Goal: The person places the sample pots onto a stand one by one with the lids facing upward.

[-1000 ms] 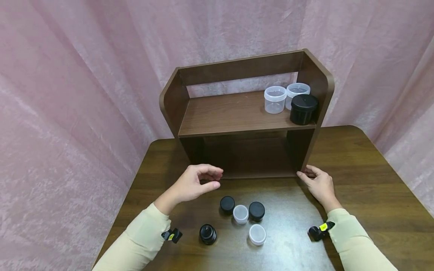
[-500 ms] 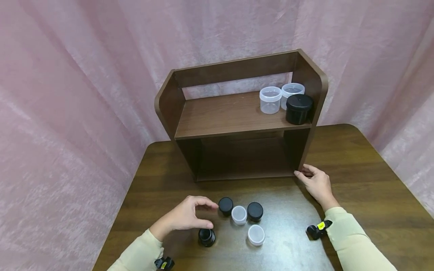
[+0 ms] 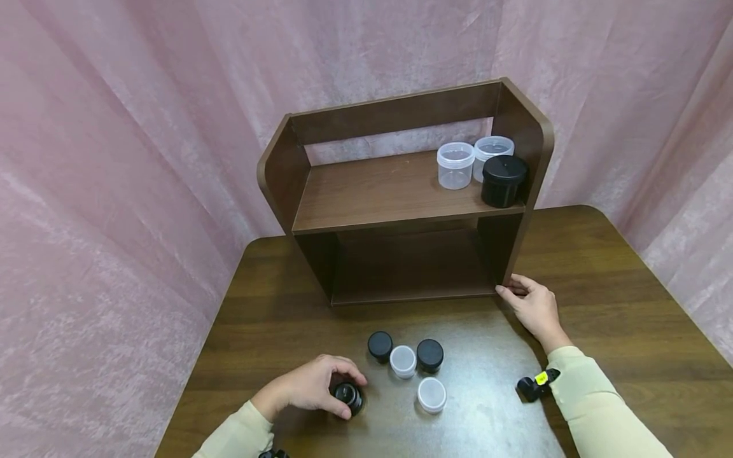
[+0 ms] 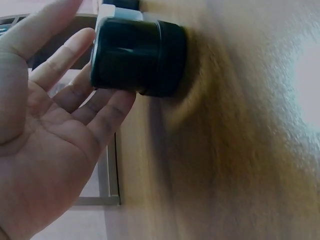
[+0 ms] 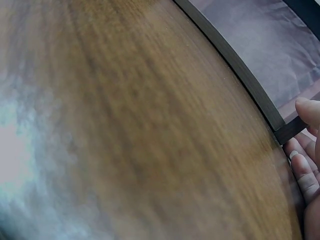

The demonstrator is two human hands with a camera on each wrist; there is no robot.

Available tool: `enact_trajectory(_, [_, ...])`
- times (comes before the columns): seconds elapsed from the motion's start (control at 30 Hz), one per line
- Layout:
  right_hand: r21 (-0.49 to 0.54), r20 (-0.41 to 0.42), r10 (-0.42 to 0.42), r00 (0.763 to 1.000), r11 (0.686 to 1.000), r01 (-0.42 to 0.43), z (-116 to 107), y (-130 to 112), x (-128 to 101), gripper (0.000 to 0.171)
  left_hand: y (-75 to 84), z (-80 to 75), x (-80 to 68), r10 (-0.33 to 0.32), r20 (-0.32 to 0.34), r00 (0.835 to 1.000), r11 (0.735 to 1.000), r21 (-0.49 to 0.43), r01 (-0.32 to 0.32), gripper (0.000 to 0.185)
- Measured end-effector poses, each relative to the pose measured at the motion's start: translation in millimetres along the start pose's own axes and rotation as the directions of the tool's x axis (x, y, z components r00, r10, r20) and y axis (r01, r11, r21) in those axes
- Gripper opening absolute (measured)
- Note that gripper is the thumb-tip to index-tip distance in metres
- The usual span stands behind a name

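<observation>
Glossy black plastic jar (image 3: 349, 397); smooth, slightly shiny dark wood table (image 3: 601, 280); matt brown wooden shelf unit (image 3: 395, 191); soft pink cloth curtain (image 3: 114, 159).

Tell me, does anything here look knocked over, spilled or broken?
Nothing stands out. The small jars on the table stand upright, as do the three on the shelf. The left hand grips a black jar; the right hand rests against the shelf's lower corner.
</observation>
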State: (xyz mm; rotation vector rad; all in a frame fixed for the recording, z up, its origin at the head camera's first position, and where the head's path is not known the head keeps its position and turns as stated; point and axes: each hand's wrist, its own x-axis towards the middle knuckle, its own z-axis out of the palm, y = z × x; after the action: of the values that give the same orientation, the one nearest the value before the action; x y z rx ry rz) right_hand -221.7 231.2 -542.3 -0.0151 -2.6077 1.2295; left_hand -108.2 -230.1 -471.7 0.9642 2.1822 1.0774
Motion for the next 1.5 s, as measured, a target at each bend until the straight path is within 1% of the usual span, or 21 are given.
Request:
enact_trajectory(0.07, [-0.004,-0.001,-0.001,1.000,1.000,0.001,-0.1,0.2,-0.2,0.055,-1.4,-0.5,-1.1,-0.002,-0.013,1.000,0.999,0.045,0.002,0.044])
enact_trajectory(0.2, [-0.005,-0.006,-0.009,1.000,1.000,0.009,-0.7,-0.8,-0.7,0.054,-5.1,-2.4,-3.1,-0.038,-0.044,0.998,0.996,0.084,0.042,0.040])
enact_trajectory(0.37, [-0.002,-0.008,-0.005,1.000,1.000,0.005,-0.4,-0.8,-0.9,0.054,-10.4,-7.5,-3.9,-0.107,-0.090,0.990,0.990,0.085,0.115,0.038])
enact_trajectory(0.47, [-0.001,-0.008,-0.005,1.000,1.000,0.005,-0.3,-0.5,-0.8,0.054,-14.1,-11.9,-3.6,-0.127,-0.115,0.985,0.987,0.081,0.137,0.037])
enact_trajectory(0.57, [-0.004,-0.009,-0.007,1.000,1.000,0.007,-0.4,-0.5,-0.5,0.055,-18.6,-17.5,-2.5,-0.125,-0.154,0.980,0.987,0.085,0.139,0.037])
enact_trajectory(0.67, [-0.007,-0.011,-0.006,1.000,1.000,0.006,-0.3,-0.4,-0.2,0.054,-23.6,-23.8,-1.0,-0.135,-0.206,0.969,0.984,0.089,0.156,0.038])
enact_trajectory(0.83, [-0.008,-0.012,-0.004,1.000,1.000,0.004,0.1,-0.4,-0.2,0.054,-32.4,-33.7,1.9,-0.138,-0.293,0.946,0.978,0.109,0.177,0.039])
enact_trajectory(1.03, [-0.009,-0.010,-0.002,1.000,1.000,0.002,0.4,-0.4,-0.5,0.054,-38.6,-43.2,5.8,-0.129,-0.360,0.924,0.972,0.137,0.189,0.038])
enact_trajectory(1.1, [-0.010,-0.009,-0.003,1.000,1.000,0.003,0.4,-0.7,-0.5,0.055,-38.8,-45.4,6.7,-0.133,-0.370,0.919,0.968,0.150,0.200,0.040])
enact_trajectory(1.17, [-0.011,-0.009,-0.004,1.000,1.000,0.004,0.2,-0.8,-0.6,0.055,-38.8,-46.7,7.1,-0.137,-0.371,0.919,0.962,0.173,0.213,0.042])
enact_trajectory(1.27, [-0.002,-0.010,-0.002,1.000,1.000,0.002,0.2,-1.0,-0.5,0.055,-40.3,-47.0,6.9,-0.130,-0.364,0.922,0.946,0.234,0.226,0.048])
enact_trajectory(1.37, [0.010,-0.012,-0.002,1.000,1.000,0.002,0.0,-1.0,-0.3,0.054,-43.7,-46.0,6.2,-0.137,-0.352,0.926,0.924,0.292,0.248,0.052])
enact_trajectory(1.47, [0.014,-0.011,-0.001,1.000,1.000,0.001,0.0,-0.8,-0.3,0.055,-46.3,-45.0,5.6,-0.160,-0.342,0.926,0.906,0.321,0.275,0.055])
enact_trajectory(1.5, [0.013,-0.010,0.000,1.000,1.000,0.000,-0.1,-0.8,-0.3,0.055,-46.5,-44.8,5.2,-0.167,-0.340,0.926,0.904,0.322,0.281,0.055])
